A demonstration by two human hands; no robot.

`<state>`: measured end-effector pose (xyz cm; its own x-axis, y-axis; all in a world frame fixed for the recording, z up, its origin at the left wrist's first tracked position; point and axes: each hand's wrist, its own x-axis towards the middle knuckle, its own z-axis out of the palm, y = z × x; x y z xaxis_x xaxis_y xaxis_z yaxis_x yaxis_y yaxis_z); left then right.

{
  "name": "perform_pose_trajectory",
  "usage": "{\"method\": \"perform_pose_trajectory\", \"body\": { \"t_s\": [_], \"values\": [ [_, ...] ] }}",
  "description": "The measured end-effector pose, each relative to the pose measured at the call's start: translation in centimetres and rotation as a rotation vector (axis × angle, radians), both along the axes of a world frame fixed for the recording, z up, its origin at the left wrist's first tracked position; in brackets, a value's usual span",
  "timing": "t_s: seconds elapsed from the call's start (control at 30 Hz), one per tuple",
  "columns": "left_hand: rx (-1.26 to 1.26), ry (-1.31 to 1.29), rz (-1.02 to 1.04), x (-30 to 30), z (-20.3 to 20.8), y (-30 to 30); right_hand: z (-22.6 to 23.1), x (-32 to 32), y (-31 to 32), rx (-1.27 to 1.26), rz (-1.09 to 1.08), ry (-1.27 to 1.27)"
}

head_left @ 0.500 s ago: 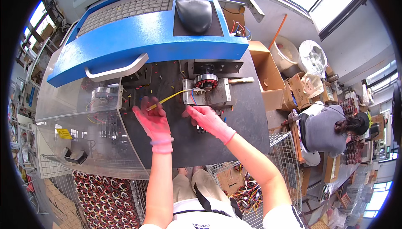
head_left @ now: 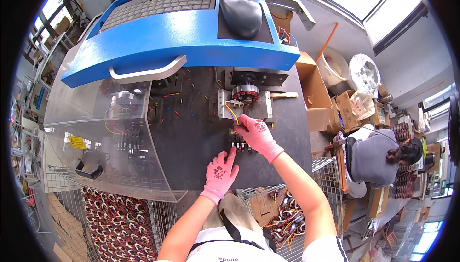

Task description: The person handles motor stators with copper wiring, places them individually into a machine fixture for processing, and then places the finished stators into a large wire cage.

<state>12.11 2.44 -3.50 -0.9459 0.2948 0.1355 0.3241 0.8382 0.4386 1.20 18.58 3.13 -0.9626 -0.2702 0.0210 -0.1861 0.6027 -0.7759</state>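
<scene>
My right hand, in a pink glove, is closed in a pinch on the thin wires, yellow, blue and red. They run down from a motor stator with red windings, mounted on a metal fixture. Just below the pinch is a row of small spring clips with light levers on the dark bench. My left hand, gloved too, holds nothing. Its index finger reaches up to the leftmost clip and touches it, thumb apart. The wire ends are hidden by the right fingers.
A blue shelf with keyboard and mouse overhangs the bench's far side. A clear guard stands at left. Coloured tube scraps lie scattered on the bench. A brush lies right of the fixture. Another person sits far right.
My left hand has let go of the yellow wire and come down right to the clips. The right hand has risen slightly and now pinches the wires near them.
</scene>
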Motion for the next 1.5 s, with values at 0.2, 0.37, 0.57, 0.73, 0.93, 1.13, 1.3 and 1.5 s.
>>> {"method": "perform_pose_trajectory", "body": {
  "t_s": [0.2, 0.37, 0.57, 0.73, 0.93, 1.13, 1.3, 1.5],
  "values": [
    [-0.151, -0.016, -0.015, 0.3, -0.4, -0.6, -1.8, 0.1, -0.8, 0.108, 0.02, 0.065],
    [-0.135, 0.005, -0.01, 0.2, -0.7, -0.7, -3.0, 0.1, -1.3, 0.113, 0.023, 0.134],
    [0.222, 0.028, 0.01, 0.4, -0.2, -1.1, -3.8, 0.8, -1.9, 0.217, -0.029, 0.175],
    [0.478, -0.229, -0.071, 5.3, 2.7, -4.4, 1.3, 5.4, -4.0, -0.125, -0.136, -0.035],
    [0.332, -0.473, -0.254, 9.3, 1.1, -8.1, 1.5, 12.4, -11.5, -0.494, 0.346, -0.265],
    [0.165, -0.264, -0.121, 7.3, -2.5, -8.9, -3.5, 13.6, -18.9, -0.46, 0.559, 0.172],
    [0.036, -0.133, -0.091, 6.1, -5.4, -8.9, -6.7, 12.9, -18.9, -0.634, 0.431, -0.246],
    [-0.121, -0.019, -0.043, 7.3, -8.9, -10.2, -9.5, 13.3, -20.6, -0.841, 0.491, -0.349]
  ]
}}
